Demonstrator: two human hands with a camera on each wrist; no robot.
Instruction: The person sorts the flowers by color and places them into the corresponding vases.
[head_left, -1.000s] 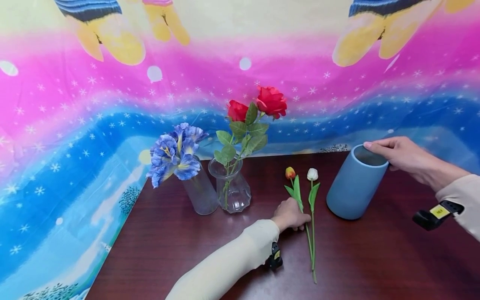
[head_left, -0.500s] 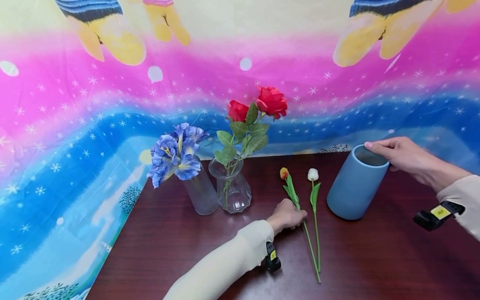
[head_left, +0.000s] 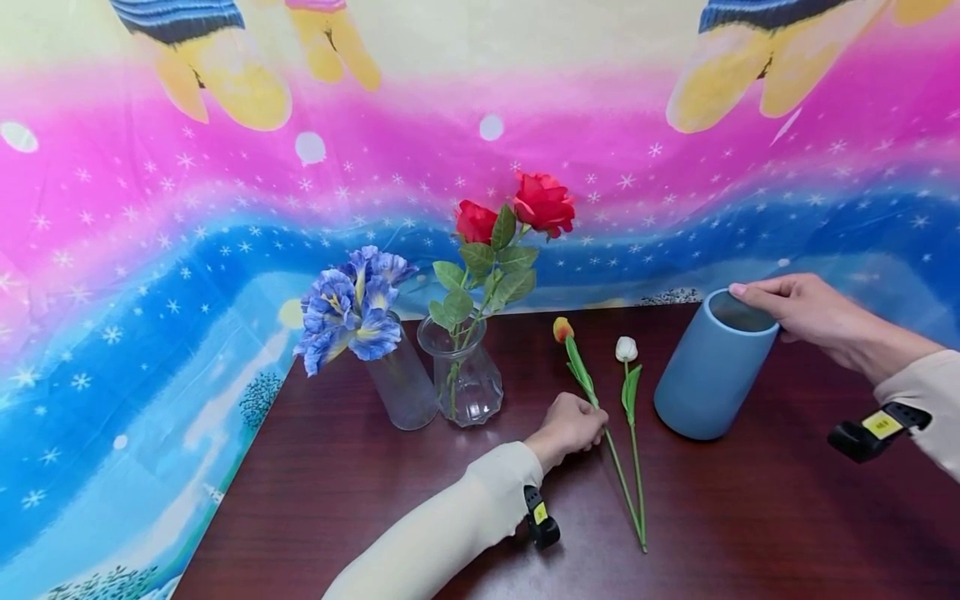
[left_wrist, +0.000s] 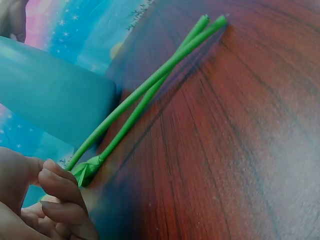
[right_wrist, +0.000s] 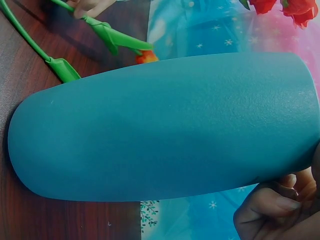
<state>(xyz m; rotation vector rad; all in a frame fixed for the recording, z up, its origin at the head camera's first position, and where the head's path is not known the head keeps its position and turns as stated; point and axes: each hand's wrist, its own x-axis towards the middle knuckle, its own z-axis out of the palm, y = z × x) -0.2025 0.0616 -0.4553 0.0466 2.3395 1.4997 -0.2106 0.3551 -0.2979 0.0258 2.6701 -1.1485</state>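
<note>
My left hand [head_left: 567,423] pinches the green stem of an orange-yellow tulip [head_left: 563,331] just below its leaves. The bloom points away toward the back of the table. Beside it a white tulip [head_left: 626,350] lies on the tabletop, and in the left wrist view the two stems [left_wrist: 145,92] cross near their cut ends. With thumb over the rim, my right hand [head_left: 813,310] grips the blue vase [head_left: 712,375] at its top right. The vase stands on the table, and in the right wrist view its wall [right_wrist: 160,132] hides part of the white tulip.
Left of the tulips stands a clear glass vase [head_left: 468,392] with red roses [head_left: 543,204] rising high. Next to it, a frosted vase [head_left: 405,387] holds blue-purple flowers [head_left: 352,304]. A printed cloth backdrop [head_left: 420,125] hangs behind the dark wooden table [head_left: 337,500].
The left hand has drawn slightly left with the orange tulip, whose bloom has swung left and farther back, away from the white one. The white tulip's stem has shifted slightly right. The right hand stays put.
</note>
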